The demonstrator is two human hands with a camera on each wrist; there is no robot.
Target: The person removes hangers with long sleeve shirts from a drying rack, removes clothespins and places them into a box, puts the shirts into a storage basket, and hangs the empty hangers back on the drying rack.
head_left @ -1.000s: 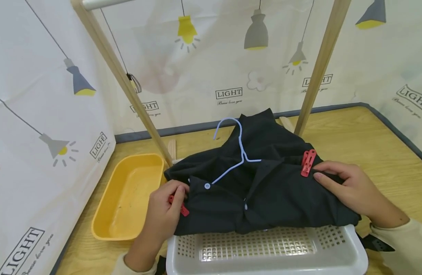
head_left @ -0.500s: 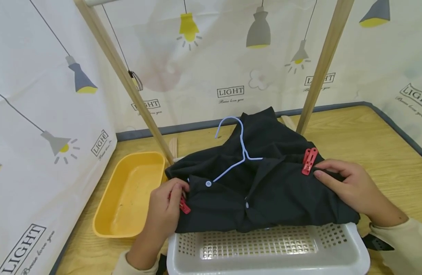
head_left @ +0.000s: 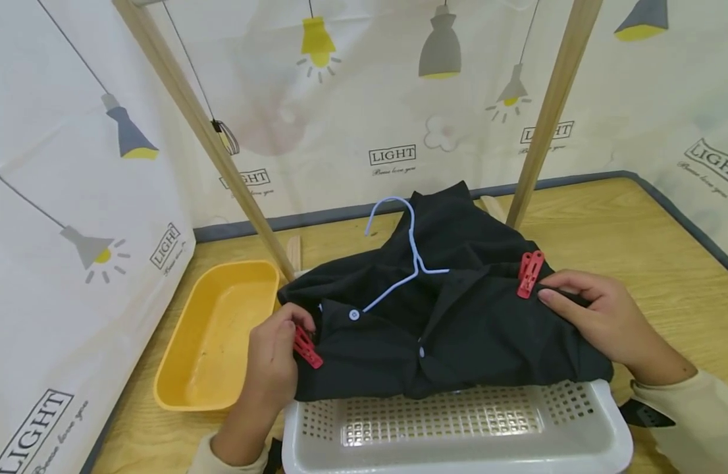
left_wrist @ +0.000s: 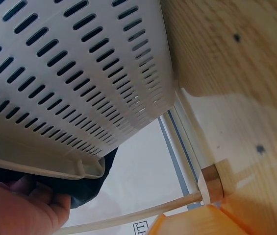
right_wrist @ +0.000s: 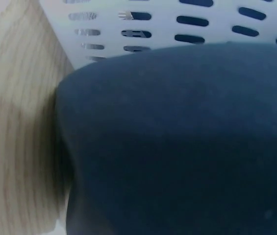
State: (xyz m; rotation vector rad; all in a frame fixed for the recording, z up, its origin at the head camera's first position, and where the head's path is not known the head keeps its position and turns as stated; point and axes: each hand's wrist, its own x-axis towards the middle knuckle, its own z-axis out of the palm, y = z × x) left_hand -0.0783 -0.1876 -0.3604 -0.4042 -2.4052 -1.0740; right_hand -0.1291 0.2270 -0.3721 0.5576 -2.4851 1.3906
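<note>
A black shirt with light buttons lies bunched over the back of a white perforated basket. From its neck rises the hook of a light blue hanger. Two red clothespins grip the fabric, a left clothespin and a right clothespin. My left hand holds the shirt's left side beside its clothespin, fingers curled over the cloth. On the other side my right hand pinches the shirt's right shoulder between thumb and forefinger, just beside that clothespin. Dark cloth fills most of the right wrist view.
A yellow tub stands left of the basket on the wooden table. Behind the shirt, a wooden rack has a left post and a right post. A patterned cloth backdrop encloses the back and sides.
My left thumb has shifted off the left clothespin, which now shows more fully. The right hand keeps its pinch on the shirt. The head view has shifted slightly.
</note>
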